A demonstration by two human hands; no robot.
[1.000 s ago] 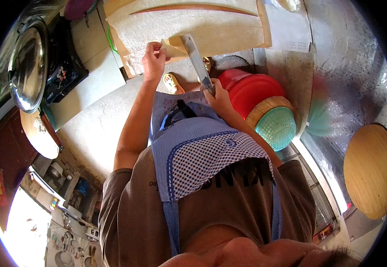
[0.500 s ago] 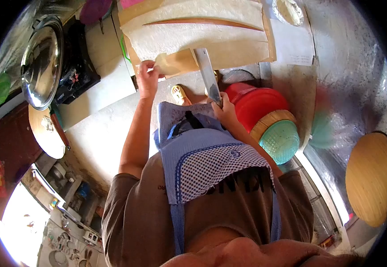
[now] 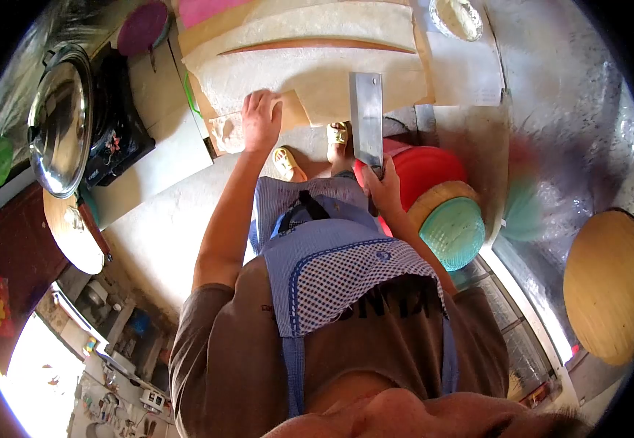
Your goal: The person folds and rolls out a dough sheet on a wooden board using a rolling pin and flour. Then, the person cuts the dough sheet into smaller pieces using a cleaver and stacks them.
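Observation:
A large pale, floury dough sheet [image 3: 317, 77] lies on a brown board [image 3: 425, 69], with a long narrow gap across it baring the board. My left hand [image 3: 261, 120] rests palm down at the sheet's near left edge, thumb apart, fingertips partly hidden. Beside it, a small pale dough piece [image 3: 227, 134] lies at the board's near left corner. My right hand [image 3: 384, 188] grips the handle of a cleaver [image 3: 366, 117]. The blade's broad face shows, pointing away from me past the near edge of the dough.
To the right stand a red tub [image 3: 434, 169] and a turquoise basket [image 3: 454, 233]. A bowl of white powder [image 3: 457, 17] sits at the back right. On the left are a black stove [image 3: 121, 124] and a lidded pan [image 3: 60, 124]. A round wooden board [image 3: 603, 288] is far right.
My left hand has moved right and turned palm down, no longer holding up the dough edge. My right hand has shifted right, and the cleaver has turned to show its broad face.

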